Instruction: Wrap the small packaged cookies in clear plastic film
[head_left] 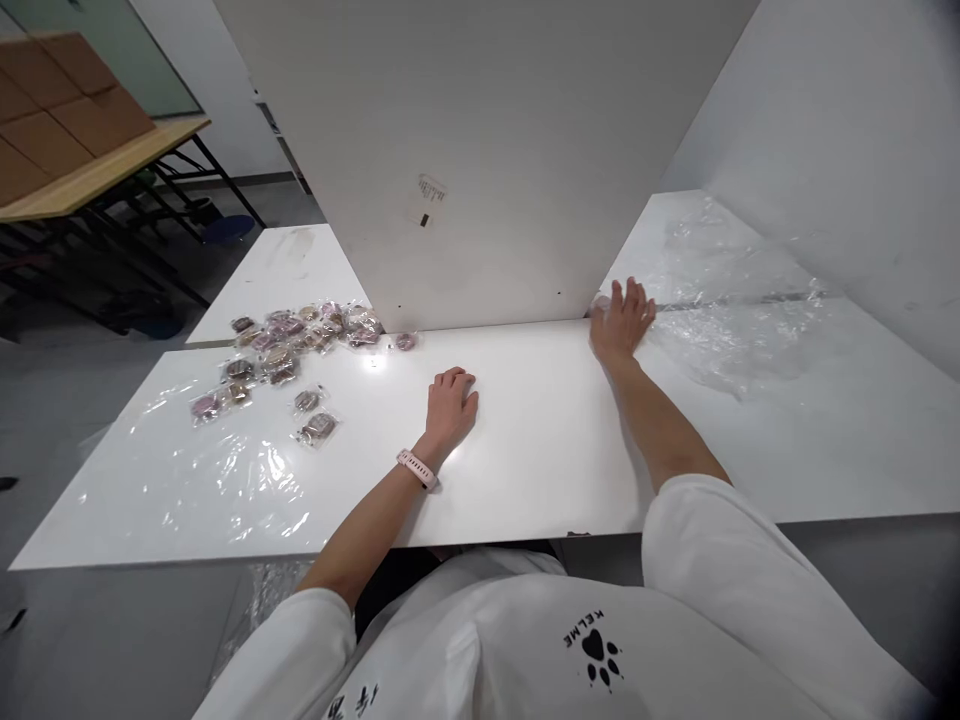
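Note:
My left hand (450, 408) rests on the white table (525, 430) with its fingers slightly bent and the thumb apart, holding nothing that I can see. It wears a pink wristband (417, 468). Beside the lower right corner of an upright white panel (487, 250), my right hand (622, 322) is open with its fingers spread. A small clear-wrapped piece (602, 302) shows by its thumb; whether they touch I cannot tell. Left of the panel's base lies a pile of small clear-wrapped discs (281, 335) in brown and pink. One pink wrapped disc (406, 342) sits at the panel's foot.
Clear plastic film (240, 480) covers the table's left part, and more crumpled film (742, 330) lies at the right. Two wrapped discs (319, 427) lie nearer the front. A white wall (847, 150) borders the right side. Brown cartons (67, 110) stand on a wooden table (112, 165).

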